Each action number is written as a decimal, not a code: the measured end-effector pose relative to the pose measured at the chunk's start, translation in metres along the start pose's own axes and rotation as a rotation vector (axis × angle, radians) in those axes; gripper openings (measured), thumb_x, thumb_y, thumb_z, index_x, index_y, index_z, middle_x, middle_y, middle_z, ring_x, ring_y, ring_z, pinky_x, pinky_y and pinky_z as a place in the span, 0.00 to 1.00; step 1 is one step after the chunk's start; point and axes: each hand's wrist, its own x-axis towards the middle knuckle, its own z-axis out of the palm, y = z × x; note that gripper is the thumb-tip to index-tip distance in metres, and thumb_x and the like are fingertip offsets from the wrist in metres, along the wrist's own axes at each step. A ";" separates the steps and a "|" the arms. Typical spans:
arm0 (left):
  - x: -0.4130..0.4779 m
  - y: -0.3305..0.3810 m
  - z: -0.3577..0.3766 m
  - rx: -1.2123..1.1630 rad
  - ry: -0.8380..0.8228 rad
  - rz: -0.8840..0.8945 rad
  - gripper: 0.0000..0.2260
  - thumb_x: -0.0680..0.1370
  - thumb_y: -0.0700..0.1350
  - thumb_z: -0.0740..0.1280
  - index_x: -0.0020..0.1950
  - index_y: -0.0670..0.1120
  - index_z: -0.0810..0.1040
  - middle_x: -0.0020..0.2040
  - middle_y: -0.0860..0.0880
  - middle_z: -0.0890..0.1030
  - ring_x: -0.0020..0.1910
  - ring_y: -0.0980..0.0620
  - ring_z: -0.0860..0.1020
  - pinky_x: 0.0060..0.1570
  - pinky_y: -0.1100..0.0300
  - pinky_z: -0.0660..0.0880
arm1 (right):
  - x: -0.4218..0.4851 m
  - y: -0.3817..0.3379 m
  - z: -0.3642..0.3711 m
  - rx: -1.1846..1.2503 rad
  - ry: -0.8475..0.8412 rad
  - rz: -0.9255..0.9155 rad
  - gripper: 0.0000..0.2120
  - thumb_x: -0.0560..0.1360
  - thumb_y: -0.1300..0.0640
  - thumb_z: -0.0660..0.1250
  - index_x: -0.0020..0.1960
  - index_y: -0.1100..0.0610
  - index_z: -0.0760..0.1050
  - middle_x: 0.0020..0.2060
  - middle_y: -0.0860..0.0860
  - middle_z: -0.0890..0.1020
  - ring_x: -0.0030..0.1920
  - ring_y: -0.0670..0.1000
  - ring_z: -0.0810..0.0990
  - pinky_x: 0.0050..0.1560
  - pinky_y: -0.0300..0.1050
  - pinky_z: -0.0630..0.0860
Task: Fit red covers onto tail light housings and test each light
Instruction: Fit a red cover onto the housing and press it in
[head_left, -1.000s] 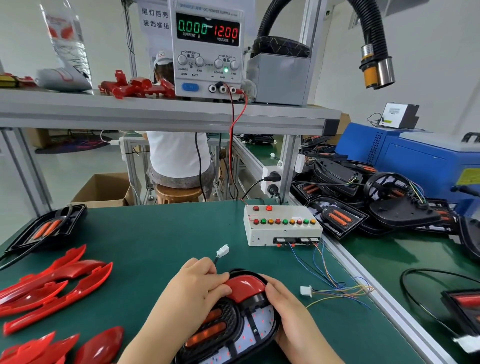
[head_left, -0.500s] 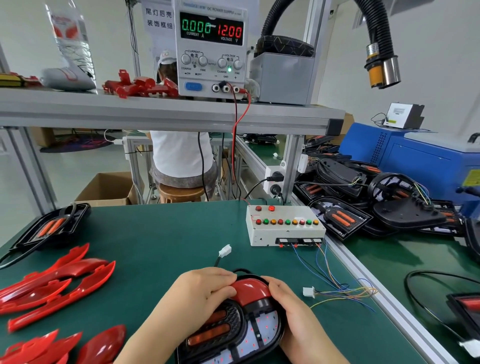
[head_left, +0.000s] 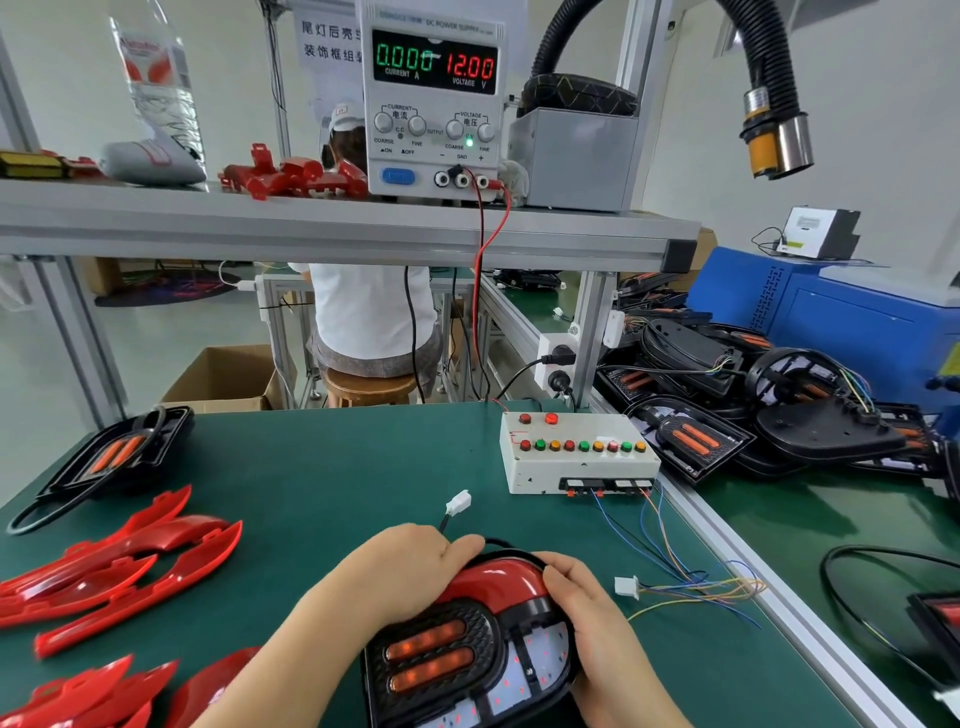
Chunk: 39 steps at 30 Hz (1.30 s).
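1. Little has changed over the last second. The left hand (head_left: 395, 577) keeps its fingers curled over the far-left edge of the red cover (head_left: 493, 584), pressing it down. The right hand (head_left: 587, 623) still grips the right rim of the housing (head_left: 467, 670), fingertips touching the cover's right end.
2. The cover sits on the housing's far end, between the two sets of fingertips. It looks seated or nearly so, though I cannot tell if it has clipped in.
3. The housing's plug (head_left: 458, 503) lies loose just beyond the left fingers, and the tester lead (head_left: 625, 587) just beside the right fingers.
4. The supply (head_left: 435, 98) reads zero current throughout, so testing has not begun.
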 end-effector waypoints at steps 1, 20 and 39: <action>0.002 -0.001 0.001 0.045 -0.023 0.037 0.16 0.84 0.54 0.48 0.47 0.47 0.69 0.35 0.50 0.67 0.39 0.49 0.74 0.41 0.58 0.70 | -0.001 -0.001 0.000 0.002 -0.001 -0.006 0.08 0.73 0.58 0.67 0.50 0.58 0.81 0.46 0.62 0.85 0.42 0.57 0.83 0.45 0.50 0.77; 0.003 0.003 0.023 0.226 0.110 -0.015 0.23 0.80 0.41 0.54 0.73 0.55 0.51 0.42 0.46 0.71 0.46 0.41 0.76 0.37 0.52 0.67 | -0.005 -0.010 0.005 0.000 0.047 -0.033 0.08 0.78 0.63 0.63 0.53 0.63 0.78 0.43 0.60 0.85 0.37 0.54 0.84 0.35 0.45 0.79; 0.002 0.005 0.020 0.164 0.094 -0.032 0.27 0.80 0.40 0.55 0.76 0.50 0.48 0.37 0.47 0.64 0.41 0.41 0.72 0.37 0.49 0.70 | 0.000 -0.037 -0.006 -0.370 -0.140 0.154 0.23 0.72 0.43 0.68 0.56 0.61 0.80 0.51 0.59 0.85 0.53 0.58 0.84 0.61 0.59 0.76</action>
